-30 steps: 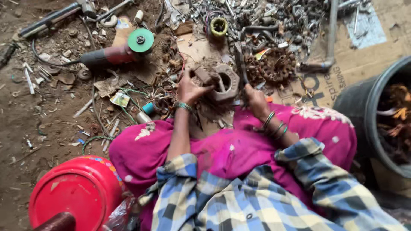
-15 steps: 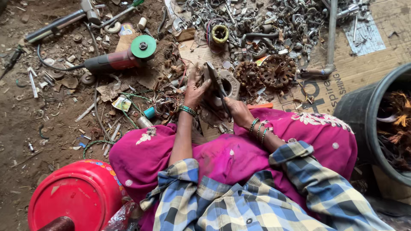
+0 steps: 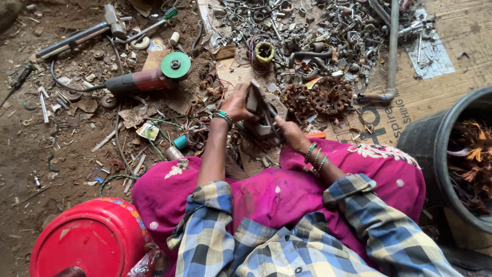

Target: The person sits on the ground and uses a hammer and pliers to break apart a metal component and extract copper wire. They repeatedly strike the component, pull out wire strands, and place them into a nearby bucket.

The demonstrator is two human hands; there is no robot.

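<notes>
Hands, two, at work over the lap of a seated person in a pink garment and blue-and-yellow checked sleeves.

Item held: grey metal motor part (image 3: pixel 264 115), blocky, with a hollow middle. It stands between both hands just beyond the knees, above torn brown cardboard (image 3: pixel 435 97). Its long axis runs roughly near to far, tilted, upper end leaning far and left.

Left hand (image 3: pixel 237 102): green bangles at the wrist; fingers curled around the part's upper left edge, pressed onto it.

Right hand (image 3: pixel 289 132): bangles at the wrist; fingers closed against the part's lower right side. Whether a tool is pinched there cannot be told.

Containers:
- black round tub (image 3: pixel 435 138), far right, holding a tangle of copper-coloured wire and fibres.
- red plastic drum (image 3: pixel 87 241), near left, closed top; contents not visible.

Surroundings:
- red angle grinder with green disc (image 3: pixel 154 77), lying on the dirt to the left, disc end pointing right.
- two rusty toothed rotor cores (image 3: pixel 318 97), just right of the held part.
- heap of grey metal scrap (image 3: pixel 307 31), far centre.
- bent grey pipe (image 3: pixel 392 51), far right, running near to far.
</notes>
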